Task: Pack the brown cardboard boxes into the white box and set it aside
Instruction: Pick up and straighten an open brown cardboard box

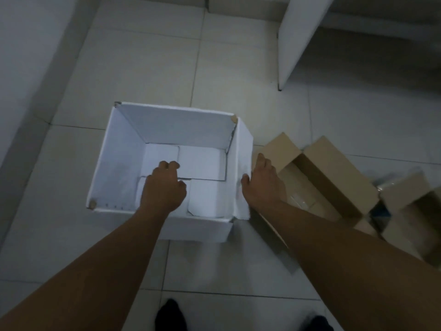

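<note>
A white box [181,123] stands open on the tiled floor, with only its folded bottom flaps showing inside. My left hand [164,187] reaches down into it, fingers curled near the bottom flaps, holding nothing I can see. My right hand [261,181] lies flat against the outside of the box's right wall, thumb on the wall's edge. To the right lies an open brown cardboard box [334,173] with its flaps spread. A second brown cardboard box [405,211] sits beyond it at the frame's right edge.
A white panel [296,39] of a table or shelf stands at the back right, its foot on the floor. A grey wall [28,56] runs along the left. My two dark shoes [170,316] show at the bottom.
</note>
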